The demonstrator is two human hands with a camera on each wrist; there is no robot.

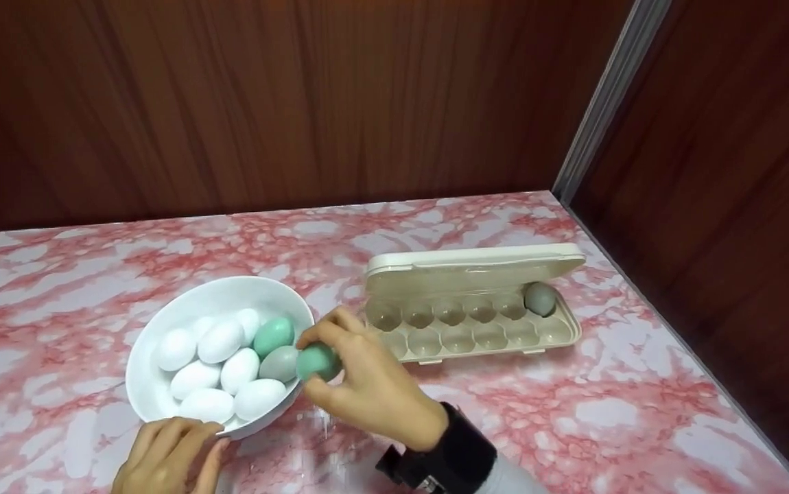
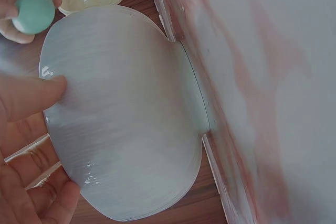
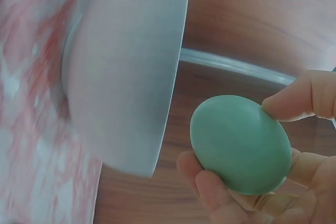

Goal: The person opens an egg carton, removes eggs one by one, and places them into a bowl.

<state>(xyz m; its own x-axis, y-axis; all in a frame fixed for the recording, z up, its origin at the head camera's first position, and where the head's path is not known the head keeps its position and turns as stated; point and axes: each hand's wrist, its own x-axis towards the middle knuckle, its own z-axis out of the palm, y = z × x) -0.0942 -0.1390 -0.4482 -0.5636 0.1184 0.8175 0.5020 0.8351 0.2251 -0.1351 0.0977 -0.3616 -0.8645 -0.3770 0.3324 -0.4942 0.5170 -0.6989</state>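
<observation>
My right hand point(image 1: 367, 377) pinches a green egg point(image 3: 240, 144) between thumb and fingers, just off the right rim of a white bowl point(image 1: 144, 329). With thumb and curled fingers, my left hand point(image 1: 165, 456) grips the bowl's near rim; the left wrist view has the thumb on the outer wall. Inside the bowl lie several white eggs point(image 1: 192, 381), another green egg point(image 1: 274, 335) and a grey egg point(image 1: 279, 363). To the right stands a cream egg carton point(image 1: 477, 259) with its lid raised. A dark grey egg point(image 1: 540, 299) sits in its back row, at the right end.
A pink and white marbled table point(image 1: 641, 412) bears everything. Behind it rises a dark wood panel point(image 1: 298, 103), and another wood panel point(image 1: 724, 171) closes the right side. A grey metal post point(image 1: 607, 103) stands at the corner between them.
</observation>
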